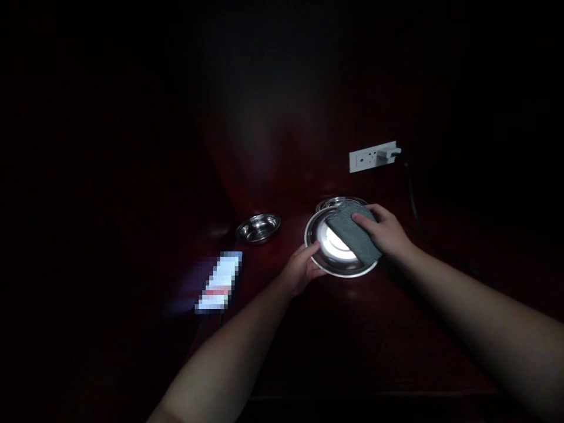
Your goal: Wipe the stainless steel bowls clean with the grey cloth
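My left hand (304,269) grips the near left rim of a shiny metal plate (318,226), thumb on top and fingers beneath. The plate is held up and tilted, with a bright light reflected in its middle. In my right hand (385,232) is a grey-green cloth (352,226), which lies over the plate's right side. The thumb of that hand presses on the cloth; its other fingers are partly hidden. Just behind the held plate, another round metal dish (328,204) shows only its far rim.
A metal bowl (258,229) sits to the left on the dark red table (352,352). Nearer stands a lit, blurred-out screen (220,282) with a cable below it. A white power socket (365,157) with a plug is on the back wall, its dark cord (412,197) hanging at right.
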`<state>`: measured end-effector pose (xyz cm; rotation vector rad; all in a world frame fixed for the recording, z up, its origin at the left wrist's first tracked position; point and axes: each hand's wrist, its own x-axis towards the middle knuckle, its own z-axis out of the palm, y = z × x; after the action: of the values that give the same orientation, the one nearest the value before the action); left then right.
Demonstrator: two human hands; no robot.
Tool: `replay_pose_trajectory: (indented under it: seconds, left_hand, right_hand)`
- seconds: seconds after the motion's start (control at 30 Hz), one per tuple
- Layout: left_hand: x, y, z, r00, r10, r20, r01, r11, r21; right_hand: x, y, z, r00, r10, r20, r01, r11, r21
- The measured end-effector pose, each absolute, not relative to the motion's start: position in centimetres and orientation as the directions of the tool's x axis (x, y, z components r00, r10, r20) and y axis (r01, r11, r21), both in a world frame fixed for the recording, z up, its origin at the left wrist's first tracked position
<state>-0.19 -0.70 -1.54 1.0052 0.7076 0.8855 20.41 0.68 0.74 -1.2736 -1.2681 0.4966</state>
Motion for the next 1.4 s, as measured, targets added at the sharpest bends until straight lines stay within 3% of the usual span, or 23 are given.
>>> replay_pose_trajectory:
  seconds: [0.23,0.5,1.4]
  left_hand:
    - [-0.2,-1.2,-0.6,0.339,0.940,0.026,-0.210,0.048,0.977]
    - [0.0,-1.2,0.2,0.262,0.964,0.053,-0.276,0.022,0.961]
    - [-0.1,-1.2,0.1,0.326,0.943,0.061,-0.267,0.030,0.963]
  right_hand:
    - [19.8,0.3,0.8,0.292,0.884,0.366,0.280,0.287,-0.916]
    - [19.8,0.2,0.8,0.262,0.890,0.372,0.289,0.296,-0.911]
    - [20.0,0.1,0.9,0.256,0.878,0.404,0.296,0.327,-0.897]
